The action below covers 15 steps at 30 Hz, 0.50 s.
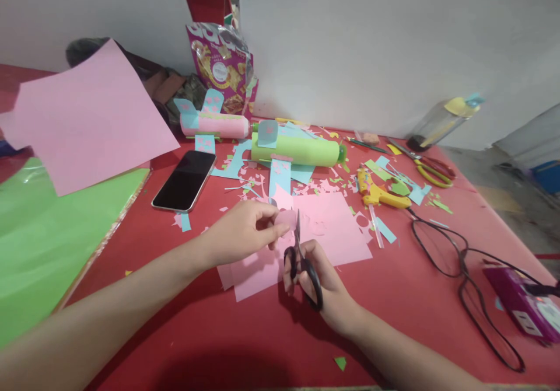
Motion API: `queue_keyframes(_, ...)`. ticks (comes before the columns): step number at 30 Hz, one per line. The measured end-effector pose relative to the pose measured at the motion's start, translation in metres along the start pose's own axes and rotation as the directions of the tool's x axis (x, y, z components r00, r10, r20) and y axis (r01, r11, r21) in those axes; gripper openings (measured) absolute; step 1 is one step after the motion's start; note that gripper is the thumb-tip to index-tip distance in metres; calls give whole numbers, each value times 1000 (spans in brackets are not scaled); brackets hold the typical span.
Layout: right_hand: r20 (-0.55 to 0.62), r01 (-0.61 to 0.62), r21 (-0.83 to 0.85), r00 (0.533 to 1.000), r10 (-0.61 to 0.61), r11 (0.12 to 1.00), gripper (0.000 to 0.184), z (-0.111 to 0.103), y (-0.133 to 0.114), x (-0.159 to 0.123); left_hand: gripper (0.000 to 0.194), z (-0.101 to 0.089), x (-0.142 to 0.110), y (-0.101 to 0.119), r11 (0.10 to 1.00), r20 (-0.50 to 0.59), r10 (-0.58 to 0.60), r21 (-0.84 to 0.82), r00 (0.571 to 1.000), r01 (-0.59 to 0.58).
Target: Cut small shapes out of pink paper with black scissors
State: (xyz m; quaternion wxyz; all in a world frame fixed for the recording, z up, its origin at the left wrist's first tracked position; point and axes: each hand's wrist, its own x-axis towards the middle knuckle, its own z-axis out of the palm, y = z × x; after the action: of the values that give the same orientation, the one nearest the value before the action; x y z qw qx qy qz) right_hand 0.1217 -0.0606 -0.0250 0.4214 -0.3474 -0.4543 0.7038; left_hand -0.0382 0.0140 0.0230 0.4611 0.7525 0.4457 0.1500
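Observation:
Between the thumb and fingers of my left hand (247, 230) is a small pink paper piece (286, 220) with a rounded edge. My right hand (326, 286) has its fingers through the black handles of a pair of scissors (311, 280). The scissor blades point away from me, right beside the pink piece, and look nearly closed. Beneath both hands lie pink paper sheets (339, 227), some with cut edges. Just beyond sit a green paper-wrapped tube (297, 149) with blue paper flaps and a pink tube (223, 125) with similar flaps.
A phone (184, 181) lies to the left, near large pink paper (91, 117) and green sheets (52, 227). On the right are a yellow glue gun (378, 195), its cord, a purple power strip (520, 303) and red-yellow-handled scissors (435, 170). A snack bag (223, 67) stands behind; scraps are scattered about.

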Motion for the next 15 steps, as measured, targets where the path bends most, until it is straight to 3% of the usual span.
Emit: queue_keyframes(15,-29,-40,-35,999,39,999,36,1,-2,0,28,-10,-3,6,999,-44,-23,-25,999,22)
